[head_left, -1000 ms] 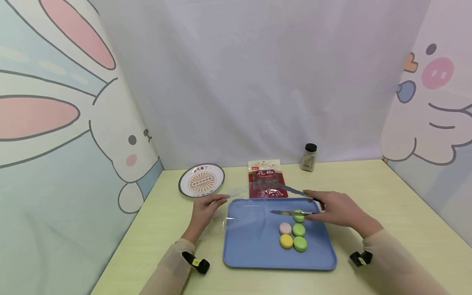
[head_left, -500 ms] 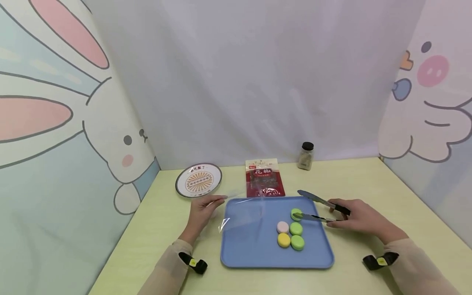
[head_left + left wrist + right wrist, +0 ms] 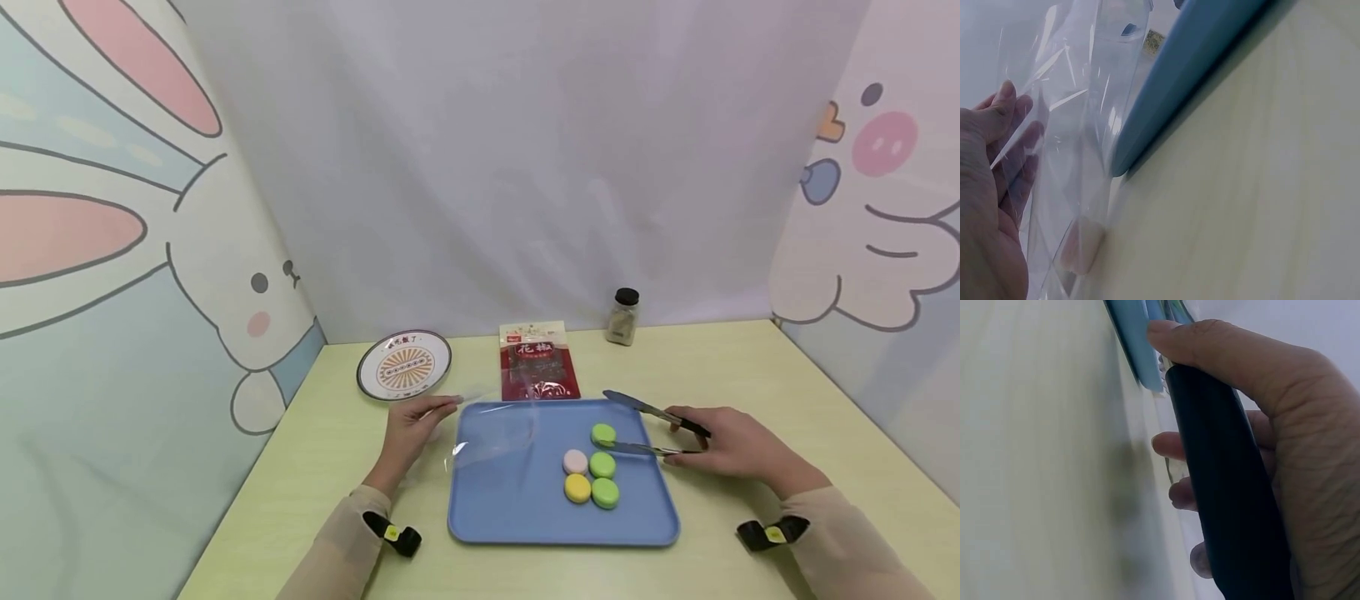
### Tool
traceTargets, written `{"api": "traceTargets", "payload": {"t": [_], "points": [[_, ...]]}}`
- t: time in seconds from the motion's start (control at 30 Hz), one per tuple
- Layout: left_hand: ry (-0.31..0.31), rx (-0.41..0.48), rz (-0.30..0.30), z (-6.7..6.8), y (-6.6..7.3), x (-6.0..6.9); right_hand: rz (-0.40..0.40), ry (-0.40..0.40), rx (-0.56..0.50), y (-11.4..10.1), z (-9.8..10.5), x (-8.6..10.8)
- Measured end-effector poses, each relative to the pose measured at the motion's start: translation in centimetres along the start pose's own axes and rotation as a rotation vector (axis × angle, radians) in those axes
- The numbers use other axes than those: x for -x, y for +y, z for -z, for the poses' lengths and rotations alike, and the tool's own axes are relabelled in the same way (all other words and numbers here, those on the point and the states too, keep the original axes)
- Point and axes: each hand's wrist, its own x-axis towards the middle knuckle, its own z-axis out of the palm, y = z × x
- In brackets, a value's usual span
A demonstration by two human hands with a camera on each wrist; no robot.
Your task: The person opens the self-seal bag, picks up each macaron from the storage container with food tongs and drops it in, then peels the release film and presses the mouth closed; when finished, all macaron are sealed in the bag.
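My left hand [image 3: 408,429] pinches the rim of a clear plastic bag [image 3: 491,433], which spreads over the left part of the blue tray [image 3: 517,521]. Low in the bag, in the left wrist view, shows a blurred pale pink piece [image 3: 1082,245]. My right hand [image 3: 738,446] holds tongs [image 3: 637,405] by their black handle [image 3: 1225,481], the two arms spread apart. On the tray's right half lie three green macarons [image 3: 605,493], a pink macaron [image 3: 575,462] and a yellow macaron [image 3: 577,488]. The lower tong arm lies close by the farthest green one; contact cannot be told.
Behind the tray lies a red spice packet [image 3: 538,362]. A patterned white plate [image 3: 405,367] is at the back left, and a small jar with a black lid [image 3: 622,317] stands at the back right. Printed cloth walls enclose the pale table [image 3: 720,367].
My right hand has drawn the tongs to the right, away from the bag's mouth, and they have swung to point up-left by the far green macaron. The left hand keeps its pinch on the bag.
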Motion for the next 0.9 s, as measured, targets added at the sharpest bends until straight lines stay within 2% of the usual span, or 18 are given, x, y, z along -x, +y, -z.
{"api": "traceTargets", "payload": {"t": [0.13, 0.33, 0.53, 0.73, 0.9], "points": [[0.002, 0.016, 0.012, 0.0, -0.1, 0.0, 0.007, -0.013, 0.016, -0.5, 0.2, -0.2], [-0.001, 0.029, 0.017, 0.0, -0.2, 0.1, -0.002, -0.084, 0.027, -1.5, 0.6, -0.4], [-0.002, 0.031, 0.008, 0.0, -0.3, 0.1, 0.055, -0.133, -0.019, -2.1, 1.0, -0.7], [0.001, 0.039, 0.023, 0.1, -0.4, 0.1, 0.07, -0.103, -0.039, -2.0, 0.9, -0.6], [-0.007, 0.032, 0.017, 0.0, -0.4, 0.1, 0.121, -0.035, -0.083, -2.3, 0.7, -0.9]]}}
